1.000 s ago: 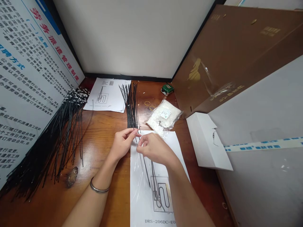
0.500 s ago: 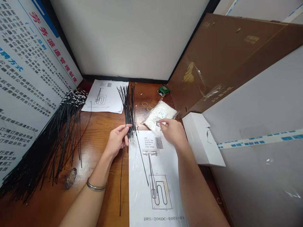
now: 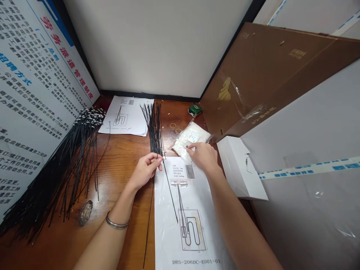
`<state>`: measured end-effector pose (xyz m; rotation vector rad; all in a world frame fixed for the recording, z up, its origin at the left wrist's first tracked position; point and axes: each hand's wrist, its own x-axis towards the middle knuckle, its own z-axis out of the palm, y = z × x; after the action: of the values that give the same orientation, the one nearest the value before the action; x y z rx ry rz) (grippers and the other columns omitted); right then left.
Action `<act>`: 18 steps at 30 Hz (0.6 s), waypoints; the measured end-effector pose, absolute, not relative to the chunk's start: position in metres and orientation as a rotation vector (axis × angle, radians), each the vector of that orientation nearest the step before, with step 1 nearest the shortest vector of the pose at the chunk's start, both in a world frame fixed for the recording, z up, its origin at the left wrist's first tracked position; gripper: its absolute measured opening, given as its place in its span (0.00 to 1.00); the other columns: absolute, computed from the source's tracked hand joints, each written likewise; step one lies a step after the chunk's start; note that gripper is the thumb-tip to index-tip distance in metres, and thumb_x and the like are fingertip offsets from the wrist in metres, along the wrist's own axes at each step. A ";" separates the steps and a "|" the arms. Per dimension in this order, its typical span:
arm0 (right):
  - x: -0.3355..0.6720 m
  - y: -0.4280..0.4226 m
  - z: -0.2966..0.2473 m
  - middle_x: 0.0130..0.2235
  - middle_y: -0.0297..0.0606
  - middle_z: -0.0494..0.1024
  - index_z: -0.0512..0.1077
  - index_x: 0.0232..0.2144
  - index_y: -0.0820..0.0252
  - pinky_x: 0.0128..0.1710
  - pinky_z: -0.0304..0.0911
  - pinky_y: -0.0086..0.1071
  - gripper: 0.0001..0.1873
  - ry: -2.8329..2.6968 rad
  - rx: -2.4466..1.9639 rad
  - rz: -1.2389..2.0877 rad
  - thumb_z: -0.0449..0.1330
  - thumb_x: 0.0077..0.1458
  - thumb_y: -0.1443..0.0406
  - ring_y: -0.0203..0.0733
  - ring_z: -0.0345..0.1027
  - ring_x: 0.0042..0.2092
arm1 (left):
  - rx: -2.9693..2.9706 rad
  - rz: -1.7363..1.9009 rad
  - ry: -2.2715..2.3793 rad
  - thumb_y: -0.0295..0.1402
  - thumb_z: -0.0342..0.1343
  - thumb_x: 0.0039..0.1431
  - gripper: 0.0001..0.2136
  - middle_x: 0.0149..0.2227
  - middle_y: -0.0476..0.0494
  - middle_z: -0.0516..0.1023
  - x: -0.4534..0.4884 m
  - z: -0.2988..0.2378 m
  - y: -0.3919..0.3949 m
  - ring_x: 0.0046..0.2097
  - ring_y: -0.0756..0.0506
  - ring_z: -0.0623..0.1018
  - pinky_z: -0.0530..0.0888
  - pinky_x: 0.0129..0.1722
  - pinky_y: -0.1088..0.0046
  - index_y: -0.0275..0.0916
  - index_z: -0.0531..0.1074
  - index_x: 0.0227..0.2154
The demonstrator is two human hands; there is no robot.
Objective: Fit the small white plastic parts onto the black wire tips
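My left hand [image 3: 144, 171] is closed in a pinch on a thin black wire [image 3: 149, 215] that trails down toward me along the wooden table [image 3: 120, 157]. It sits just below a bundle of black wires [image 3: 155, 125]. My right hand [image 3: 203, 155] reaches into the open end of a clear plastic bag of small white parts [image 3: 191, 137], fingers curled; what they hold is hidden. Between my hands lies a laminated drawing sheet [image 3: 185, 213] with a loose black wire [image 3: 171, 189] across it.
A big heap of black wires with white ends [image 3: 64, 165] lies at the left against a printed board [image 3: 30, 93]. A second drawing sheet [image 3: 125, 116], a green tape measure [image 3: 195, 109], rubber bands [image 3: 176, 127], a brown cardboard sheet [image 3: 270, 75] and a white folded card [image 3: 242, 168] surround the work area.
My right hand left the wire and moved right and up to the bag of white parts. My left hand kept one wire, which now hangs toward me.
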<state>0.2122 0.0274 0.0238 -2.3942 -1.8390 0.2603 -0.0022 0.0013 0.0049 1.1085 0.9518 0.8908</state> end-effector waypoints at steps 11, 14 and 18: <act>0.215 0.030 0.013 0.35 0.40 0.81 0.79 0.37 0.51 0.32 0.56 0.35 0.14 -1.837 -2.334 0.265 0.54 0.55 0.63 0.50 0.73 0.39 | 1.191 0.939 0.927 0.44 0.55 0.56 0.17 0.17 0.54 0.68 -0.002 -0.005 0.001 0.20 0.54 0.61 0.56 0.21 0.78 0.35 0.72 0.42; 0.216 0.030 0.011 0.33 0.39 0.81 0.79 0.36 0.52 0.30 0.54 0.34 0.13 -1.826 -2.303 0.245 0.53 0.55 0.62 0.48 0.72 0.37 | 1.224 0.932 0.942 0.44 0.55 0.57 0.16 0.16 0.54 0.68 -0.002 -0.003 0.000 0.19 0.54 0.60 0.55 0.20 0.78 0.34 0.72 0.37; 0.219 0.027 0.007 0.31 0.38 0.80 0.79 0.34 0.53 0.29 0.53 0.33 0.12 -1.778 -2.210 0.272 0.54 0.54 0.62 0.45 0.71 0.34 | 1.267 0.901 0.958 0.45 0.51 0.60 0.16 0.12 0.56 0.64 -0.001 0.000 -0.001 0.16 0.54 0.61 0.55 0.19 0.78 0.35 0.72 0.31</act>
<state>0.2193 0.0275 0.0073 -2.2104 -1.7781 0.2718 -0.0011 -0.0013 0.0002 1.2667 0.9585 0.9009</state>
